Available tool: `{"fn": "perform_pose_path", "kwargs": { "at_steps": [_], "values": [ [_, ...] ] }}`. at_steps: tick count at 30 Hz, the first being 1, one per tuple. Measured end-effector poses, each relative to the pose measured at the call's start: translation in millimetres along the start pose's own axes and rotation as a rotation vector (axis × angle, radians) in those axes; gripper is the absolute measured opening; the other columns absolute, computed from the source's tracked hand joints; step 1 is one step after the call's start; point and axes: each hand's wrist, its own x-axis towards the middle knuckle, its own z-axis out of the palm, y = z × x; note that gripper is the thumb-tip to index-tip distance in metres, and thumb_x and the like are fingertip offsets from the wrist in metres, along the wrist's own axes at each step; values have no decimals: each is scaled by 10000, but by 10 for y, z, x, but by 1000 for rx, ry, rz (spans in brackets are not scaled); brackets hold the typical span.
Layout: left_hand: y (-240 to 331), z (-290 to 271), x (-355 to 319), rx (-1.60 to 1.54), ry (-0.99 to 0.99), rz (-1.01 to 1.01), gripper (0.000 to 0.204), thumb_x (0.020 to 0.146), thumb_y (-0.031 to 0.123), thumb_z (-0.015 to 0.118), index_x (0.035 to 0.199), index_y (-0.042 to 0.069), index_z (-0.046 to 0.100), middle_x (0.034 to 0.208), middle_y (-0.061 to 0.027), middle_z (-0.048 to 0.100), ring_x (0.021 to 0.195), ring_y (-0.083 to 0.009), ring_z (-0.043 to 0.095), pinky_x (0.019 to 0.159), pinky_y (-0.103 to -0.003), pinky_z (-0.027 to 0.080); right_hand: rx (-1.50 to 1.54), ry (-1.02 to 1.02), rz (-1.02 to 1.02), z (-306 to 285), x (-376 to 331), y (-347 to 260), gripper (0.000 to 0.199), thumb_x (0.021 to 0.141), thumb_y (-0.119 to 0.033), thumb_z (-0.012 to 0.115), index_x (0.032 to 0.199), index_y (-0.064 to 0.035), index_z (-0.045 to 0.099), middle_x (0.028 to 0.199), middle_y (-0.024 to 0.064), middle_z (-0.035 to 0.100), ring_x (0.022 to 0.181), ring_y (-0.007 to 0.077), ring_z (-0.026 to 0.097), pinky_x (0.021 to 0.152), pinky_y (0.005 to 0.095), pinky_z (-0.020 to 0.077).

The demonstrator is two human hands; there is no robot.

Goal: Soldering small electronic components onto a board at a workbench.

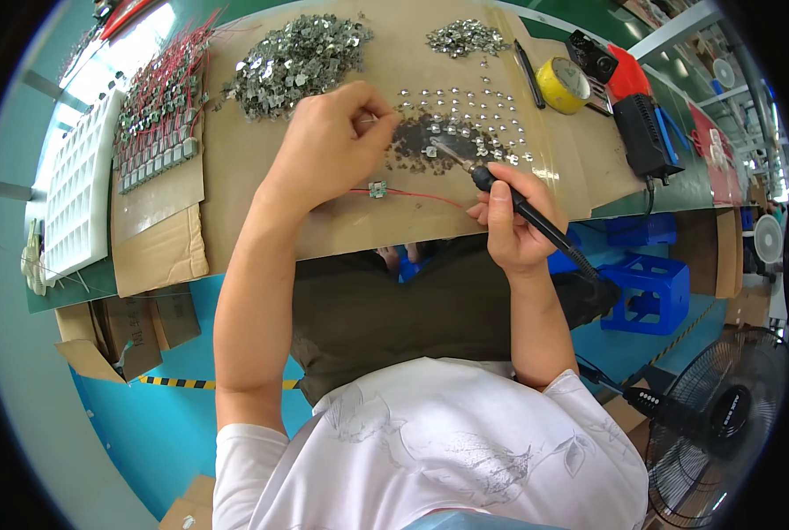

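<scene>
My right hand grips a black-handled soldering iron, its metal tip reaching left over a dark scorched patch on the brown board. My left hand is closed in a pinch at the left edge of that patch; whatever its fingertips hold is too small to make out. Several small silvery metal pieces stand in loose rows on and behind the patch. Nearer me lies a small green circuit board with a red wire running right toward my right fingers. Whether those fingers touch the wire, I cannot tell.
A large heap of metal pieces and a smaller heap lie farther back. Wired boards and a white compartment tray are at left. Yellow tape, a black pen-like tool and a black power unit stand at right.
</scene>
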Motion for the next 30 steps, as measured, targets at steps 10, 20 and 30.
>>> {"fn": "perform_pose_path", "kwargs": {
  "at_steps": [10,20,30],
  "values": [
    [235,-120,-354,209,-131,168,197,849,14,716,1039,1,767,917,-136,692,717,-247,628,686,-355,523,-43,-104,-117,121,155,-187,300,934,39,738,1228,-19,724,899,105,770,722,190,744,645,288,567],
    [205,-54,-335,147,-267,-14,138,832,55,755,959,1,762,894,-162,724,776,-323,691,727,-406,554,-178,-270,-329,336,87,-136,405,842,36,709,1241,-33,690,822,119,620,743,325,609,689,433,498],
    [144,-24,-210,130,-217,-126,169,851,123,766,947,-16,772,819,-174,733,694,-286,694,699,-376,561,-257,-167,-293,400,-4,-206,437,823,34,694,1256,-19,688,801,111,562,711,307,580,666,419,487]
  ]
}}
